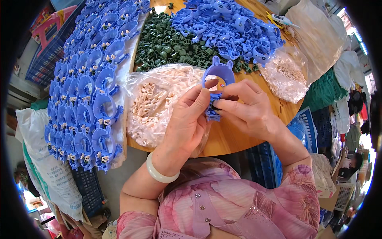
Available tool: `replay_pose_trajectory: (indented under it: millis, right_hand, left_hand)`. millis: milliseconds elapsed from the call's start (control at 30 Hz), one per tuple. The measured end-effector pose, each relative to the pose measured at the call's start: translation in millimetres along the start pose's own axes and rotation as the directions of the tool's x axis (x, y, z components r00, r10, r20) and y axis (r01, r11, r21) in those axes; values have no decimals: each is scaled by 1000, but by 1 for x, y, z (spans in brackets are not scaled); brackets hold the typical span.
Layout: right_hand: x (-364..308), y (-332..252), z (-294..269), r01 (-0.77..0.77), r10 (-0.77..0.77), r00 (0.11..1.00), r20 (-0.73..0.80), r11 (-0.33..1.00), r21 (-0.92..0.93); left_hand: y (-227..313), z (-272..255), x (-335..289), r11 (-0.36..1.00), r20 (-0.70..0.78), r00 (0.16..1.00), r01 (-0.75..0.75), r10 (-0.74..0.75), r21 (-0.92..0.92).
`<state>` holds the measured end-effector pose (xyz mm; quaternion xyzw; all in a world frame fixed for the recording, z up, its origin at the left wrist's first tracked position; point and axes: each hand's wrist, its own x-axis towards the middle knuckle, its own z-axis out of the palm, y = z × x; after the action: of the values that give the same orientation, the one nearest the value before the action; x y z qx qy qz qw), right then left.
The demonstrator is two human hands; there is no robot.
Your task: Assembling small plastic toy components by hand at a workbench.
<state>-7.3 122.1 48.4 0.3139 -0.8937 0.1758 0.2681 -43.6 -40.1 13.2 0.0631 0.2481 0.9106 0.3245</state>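
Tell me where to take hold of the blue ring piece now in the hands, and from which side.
Probably best to pinch the blue ring piece at its lower stem, where the left hand and right hand already meet, coming in from both sides. The open ring stands upright above the fingertips, so a grip low down leaves the ring and its two small ears free.

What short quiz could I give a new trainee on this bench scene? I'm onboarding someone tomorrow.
1. True or false: both hands hold one blue ring part.
2. Which pile lies between the loose blue parts and the bag of beige pieces? A red caps, B dark green pieces, C metal screws.
3. What is on the left hand wrist?

Key: 1 true; 2 B; 3 a pale bangle. The right hand pinches the part's lower end.
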Motion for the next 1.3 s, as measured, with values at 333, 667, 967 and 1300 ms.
replay_pose_trajectory:
  millis: [333,667,967,1300]
  right_hand:
    - [5,-4,-5,-30,28,999,42,998,55]
    - [67,-13,5,-31,-27,979,200,959,281]
    - [138,-29,95,212,-180,627,758,976,56]
    - [137,-22,83,-122,-95,767,635,949,290]
  left_hand:
    - [0,-1,0,999,-19,999,33,-34,-20]
    - [-27,-23,-8,442,220,920,-353,324,824]
    - [-29,-13,-7,992,-13,992,123,-123,35]
    - [-30,-18,-7,983,37,983,180,-182,48]
